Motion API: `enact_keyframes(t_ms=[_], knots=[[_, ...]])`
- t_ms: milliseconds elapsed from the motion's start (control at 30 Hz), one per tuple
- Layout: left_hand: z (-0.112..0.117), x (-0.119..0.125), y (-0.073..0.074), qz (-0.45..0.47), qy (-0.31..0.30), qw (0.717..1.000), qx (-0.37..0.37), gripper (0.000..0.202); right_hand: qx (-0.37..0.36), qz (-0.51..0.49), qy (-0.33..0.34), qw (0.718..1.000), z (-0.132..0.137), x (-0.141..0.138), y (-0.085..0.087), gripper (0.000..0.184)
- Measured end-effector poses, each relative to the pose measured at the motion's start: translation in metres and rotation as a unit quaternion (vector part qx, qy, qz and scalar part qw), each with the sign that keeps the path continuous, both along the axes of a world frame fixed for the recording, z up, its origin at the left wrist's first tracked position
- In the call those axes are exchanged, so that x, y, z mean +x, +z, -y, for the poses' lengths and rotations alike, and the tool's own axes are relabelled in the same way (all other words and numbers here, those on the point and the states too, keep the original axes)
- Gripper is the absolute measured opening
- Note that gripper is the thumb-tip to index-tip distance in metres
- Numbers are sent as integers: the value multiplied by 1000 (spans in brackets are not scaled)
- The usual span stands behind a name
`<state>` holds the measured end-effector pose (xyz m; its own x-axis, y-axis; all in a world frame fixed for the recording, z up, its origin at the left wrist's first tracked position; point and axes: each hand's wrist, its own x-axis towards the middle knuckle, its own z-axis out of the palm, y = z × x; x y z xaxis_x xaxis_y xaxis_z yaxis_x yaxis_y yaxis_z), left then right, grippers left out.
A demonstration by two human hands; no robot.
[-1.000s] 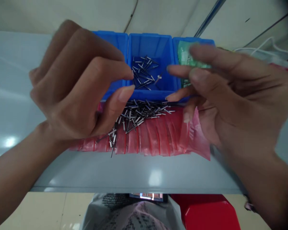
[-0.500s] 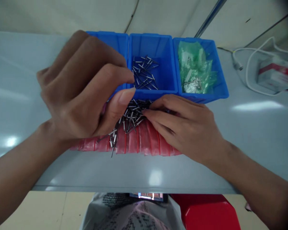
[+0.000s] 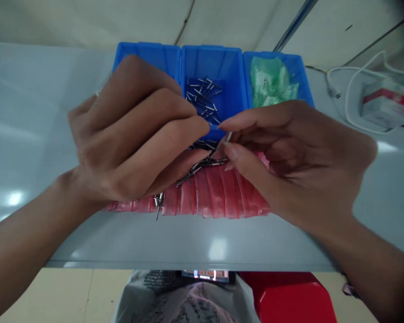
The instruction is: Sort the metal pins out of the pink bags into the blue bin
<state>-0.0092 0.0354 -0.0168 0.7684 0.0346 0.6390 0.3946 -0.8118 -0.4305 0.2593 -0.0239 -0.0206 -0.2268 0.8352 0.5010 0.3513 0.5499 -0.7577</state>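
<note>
My left hand (image 3: pixel 138 134) is closed over the left side of the pile, its thumb and fingertips pressed together; what they hold is hidden. Close to its fingertips, my right hand (image 3: pixel 289 157) pinches a small silvery blind rivet (image 3: pixel 229 136) between thumb and fingers. Under both hands, a pile of blind rivets (image 3: pixel 202 167) lies on a row of red plastic zip bags (image 3: pixel 202 197). A few stray rivets (image 3: pixel 158 202) rest at the lower left of the row.
Three blue bins stand behind the bags. The middle bin (image 3: pixel 235 98) contains loose rivets, and the right bin (image 3: pixel 306 96) holds a green plastic bag (image 3: pixel 269 80). A white cable (image 3: pixel 346 98) and a box (image 3: pixel 385 105) lie at right. Below the table edge is a red stool (image 3: pixel 292 298).
My right hand has lifted from the pile and turned palm inward, meeting the left fingertips with a rivet in its pinch. My left hand has shifted slightly right.
</note>
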Motion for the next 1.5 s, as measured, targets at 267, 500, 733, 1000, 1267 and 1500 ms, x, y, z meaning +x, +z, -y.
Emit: enact_keyframes(t_ms=[267, 500, 733, 1000, 1267, 1500], knots=[[9, 7, -5, 8, 23, 999, -34, 37, -21, 3, 48, 999, -3, 0, 4, 37], [13, 12, -10, 59, 12, 991, -121, 15, -21, -16, -41, 999, 2, -2, 1, 13], [15, 9, -8, 65, 17, 989, -130, 9, -2, -69, -61, 996, 0, -3, 6, 21], [15, 8, -8, 47, -5, 988, -146, 9, -9, -82, -39, 996, 0, -6, 8, 28], [16, 5, -11, 61, -7, 981, -185, 9, -28, -87, -35, 995, 1, -4, 11, 27], [47, 19, -21, 206, 101, 933, -276, 37, -80, -165, -16, 983, -9, -1, 8, 35]])
